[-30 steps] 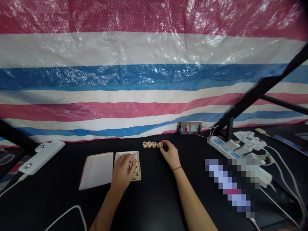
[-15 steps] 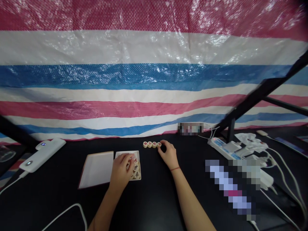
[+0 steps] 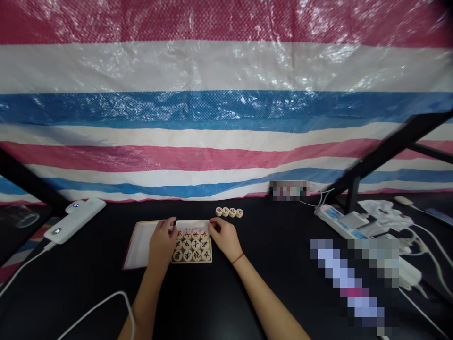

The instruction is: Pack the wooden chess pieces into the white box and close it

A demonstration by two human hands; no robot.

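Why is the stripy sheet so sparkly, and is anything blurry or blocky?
Head view: light glints off the wrinkly striped sheet; same head view: the clear thing at the far left looks smeary, and big squares cover something at the right.

ok so the left hand [image 3: 163,243] blocks the inner side of the lid [image 3: 138,248], the left rim of the box [image 3: 211,250] and bits of its leftmost discs [image 3: 177,255]. Right hand [image 3: 225,239] hides the box's far right corner, can't tell its grip. Characters on the row of four discs [image 3: 232,212] are too tiny to read, the blocky patches [image 3: 348,289] are unreadable, forearms run off the bottom edge
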